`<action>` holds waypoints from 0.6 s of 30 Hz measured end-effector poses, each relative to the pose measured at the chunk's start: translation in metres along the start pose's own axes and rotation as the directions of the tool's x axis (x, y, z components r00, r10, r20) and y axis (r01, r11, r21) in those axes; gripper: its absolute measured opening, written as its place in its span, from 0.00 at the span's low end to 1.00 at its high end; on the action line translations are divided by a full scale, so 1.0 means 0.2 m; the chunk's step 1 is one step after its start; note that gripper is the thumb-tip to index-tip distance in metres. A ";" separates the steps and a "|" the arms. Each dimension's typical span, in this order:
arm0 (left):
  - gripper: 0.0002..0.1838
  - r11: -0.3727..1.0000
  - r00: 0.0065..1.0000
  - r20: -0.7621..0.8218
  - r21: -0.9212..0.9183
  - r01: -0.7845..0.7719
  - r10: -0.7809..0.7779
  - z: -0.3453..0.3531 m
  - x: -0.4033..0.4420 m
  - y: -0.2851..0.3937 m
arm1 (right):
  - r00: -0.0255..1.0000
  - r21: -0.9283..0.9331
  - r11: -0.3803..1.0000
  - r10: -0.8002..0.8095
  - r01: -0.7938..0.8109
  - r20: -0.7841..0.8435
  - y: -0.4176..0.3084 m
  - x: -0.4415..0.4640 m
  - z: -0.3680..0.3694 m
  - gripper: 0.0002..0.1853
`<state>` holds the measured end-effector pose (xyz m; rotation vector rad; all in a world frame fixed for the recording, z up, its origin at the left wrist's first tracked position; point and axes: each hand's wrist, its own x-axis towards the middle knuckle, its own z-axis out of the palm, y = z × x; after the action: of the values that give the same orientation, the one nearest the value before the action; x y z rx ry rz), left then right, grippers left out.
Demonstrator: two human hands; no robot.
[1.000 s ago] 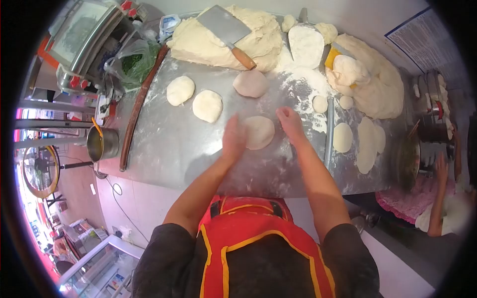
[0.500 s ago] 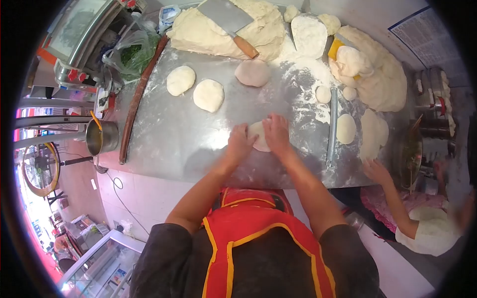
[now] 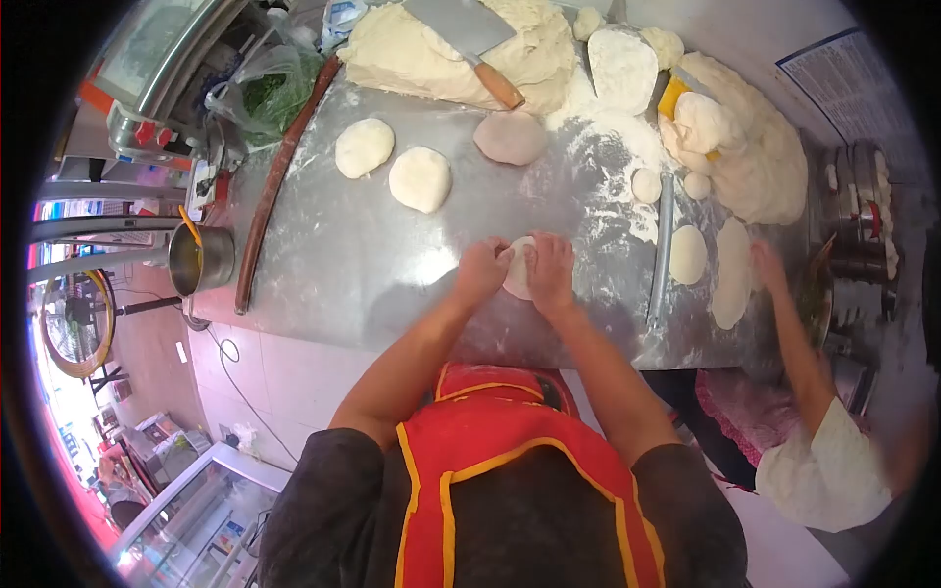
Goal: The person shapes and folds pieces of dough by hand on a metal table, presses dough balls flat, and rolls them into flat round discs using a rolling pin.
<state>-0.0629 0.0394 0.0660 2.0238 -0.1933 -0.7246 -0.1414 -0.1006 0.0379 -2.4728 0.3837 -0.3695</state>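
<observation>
Dough round [image 3: 519, 269]: between the two sets of fingers, flat on the steel table [image 3: 323, 260]; hands flank it, probably so both edges can be worked evenly.
Flour [image 3: 613, 147]: spread beyond the right fingers, presumably within reach against sticking.
Pale rounds: one [image 3: 420, 179] ahead and left of the left fingers, another [image 3: 365, 148] farther out; spaced apart, likely so they don't join.
Pinkish round [image 3: 510, 138]: straight ahead of both hands, well apart.
Scraper [image 3: 475, 44]: farthest ahead, resting on the dough slab [image 3: 392, 64], handle towards the fingers, perhaps for easy grabbing.
Grey rod [image 3: 661, 253]: right of the right fingers, untouched.
Left hand [image 3: 482, 271]: fingers curled almost to a fist, thumb and forefinger pinching the round's left edge.
Right hand [image 3: 551, 269]: fingers together, bent over the right side, thumb against the dough; gripping, undersides hidden.
</observation>
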 end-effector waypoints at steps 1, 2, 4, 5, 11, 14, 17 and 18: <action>0.15 1.000 0.999 0.032 -0.003 0.031 -0.031 -0.01 0.00 0.04 | 0.999 0.025 1.000 0.006 -0.008 0.050 -0.01 0.01 0.00 0.18; 0.15 0.999 0.999 -0.020 0.016 -0.030 0.030 -0.01 0.01 0.02 | 0.999 0.013 0.999 -0.048 0.048 0.001 -0.02 0.00 -0.02 0.21; 0.16 0.987 0.982 -0.113 0.064 -0.145 0.152 -0.05 0.00 -0.06 | 0.984 -0.019 0.988 -0.152 0.151 -0.094 -0.07 -0.01 -0.09 0.25; 0.16 0.991 0.980 -0.151 0.023 -0.130 0.132 -0.07 0.00 -0.09 | 0.975 -0.090 0.972 -0.219 0.215 -0.041 -0.11 -0.03 -0.12 0.27; 0.19 0.954 0.885 -0.368 0.197 -0.225 0.284 -0.36 -0.12 -0.11 | 0.955 -0.085 0.962 -0.241 0.259 0.173 0.01 -0.10 -0.19 0.31; 0.21 0.827 0.726 -0.449 0.476 -0.299 0.521 -0.53 -0.06 -0.21 | 0.987 -0.295 0.944 -0.158 0.149 -0.006 0.29 -0.03 -0.31 0.28; 0.24 0.872 0.756 -0.489 0.439 -0.217 0.435 -0.64 0.05 -0.21 | 0.976 -0.391 0.913 0.026 -0.111 -0.218 0.36 0.24 -0.28 0.25; 0.26 0.916 0.790 -0.510 0.369 -0.156 0.340 -0.65 0.11 -0.19 | 0.956 -0.376 0.910 0.065 -0.175 -0.287 0.36 0.33 -0.27 0.24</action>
<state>0.0222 0.1467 0.0739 2.3598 -0.2304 0.1101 -0.1124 -0.2069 0.0478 -2.7793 0.7929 -0.6317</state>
